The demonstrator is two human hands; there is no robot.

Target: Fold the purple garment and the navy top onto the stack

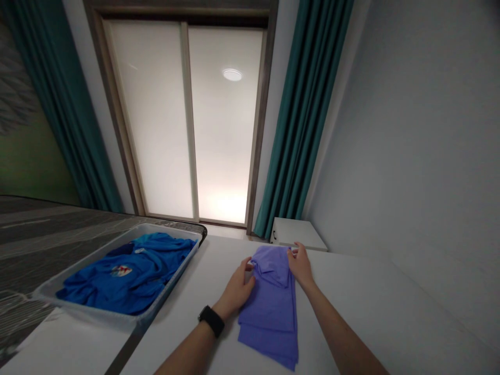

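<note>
A folded purple garment (269, 307) lies lengthwise on the white table, its layers slightly uneven at the near end. Its upper part is bunched into small creases. My left hand (239, 285), with a black watch (211, 320) on the wrist, has curled fingers at the garment's far left edge. On the opposite edge, near the far right corner, my right hand (300, 264) pinches the cloth between thumb and fingers. Which kind of garment it is cannot be made out from the folds.
To the left, a translucent plastic tub (88, 313) holds crumpled blue clothing (128, 273). A dark patterned surface (70, 229) extends behind it. Beyond the white table (363, 312) stand a small white cabinet (299, 233), teal curtains (307, 114) and frosted sliding doors (224, 135). A wall rises on the right.
</note>
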